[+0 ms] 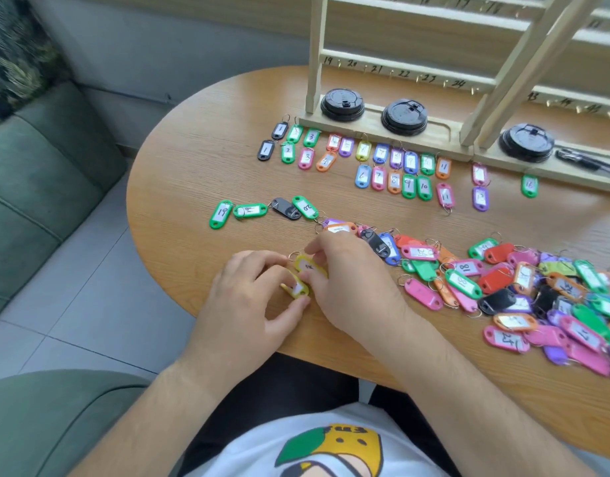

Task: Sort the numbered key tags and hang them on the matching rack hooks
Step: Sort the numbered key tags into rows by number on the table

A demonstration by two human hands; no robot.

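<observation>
Two yellow key tags lie near the table's front edge between my hands. My left hand [252, 290] pinches the lower yellow tag [297, 288]. My right hand [345, 273] holds the upper yellow tag [307, 265] with thumb and fingers. A loose pile of coloured tags [524, 287] spreads to the right. Sorted tags numbered 1 upward [365, 160] lie in paired rows in front of the wooden rack [393, 70], whose rails carry numbered hooks. A short row with green tags marked 19 [224, 211] sits at mid-left.
Three black cup lids [403, 117] rest on the rack's base. The round wooden table [200, 160] ends close to my body. A green sofa [38, 173] stands to the left, with tiled floor below.
</observation>
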